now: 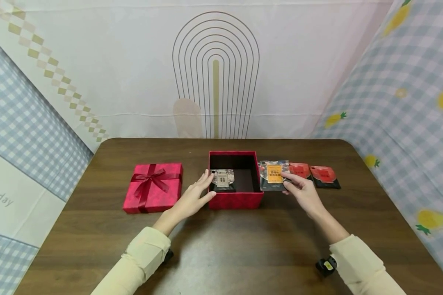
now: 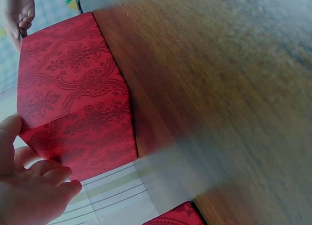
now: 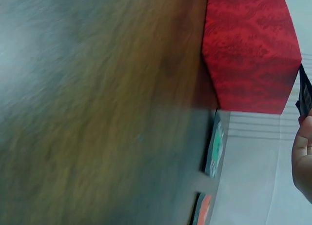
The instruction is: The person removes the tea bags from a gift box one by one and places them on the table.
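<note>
A red patterned box (image 1: 236, 200) stands uncovered in the middle of the table. Inside, at its left, is a dark packet with a beige label (image 1: 223, 179). My left hand (image 1: 192, 198) rests against the box's left side, fingers spread and fairly straight; in the left wrist view its fingertips (image 2: 58, 175) touch the red wall. At the box's right rim my right hand (image 1: 300, 191) pinches a packet with an orange label (image 1: 274, 175) between thumb and fingers. The right wrist view shows this packet (image 3: 305, 91) edge-on beside the box's upper corner.
Left of the box lies its red lid (image 1: 155, 186) with a ribbon bow. To the right lie a red-and-black packet (image 1: 325, 176) and another red packet (image 1: 300, 169), partly covered by the right hand. The right wrist view also shows a green-marked packet (image 3: 214, 147) near the box.
</note>
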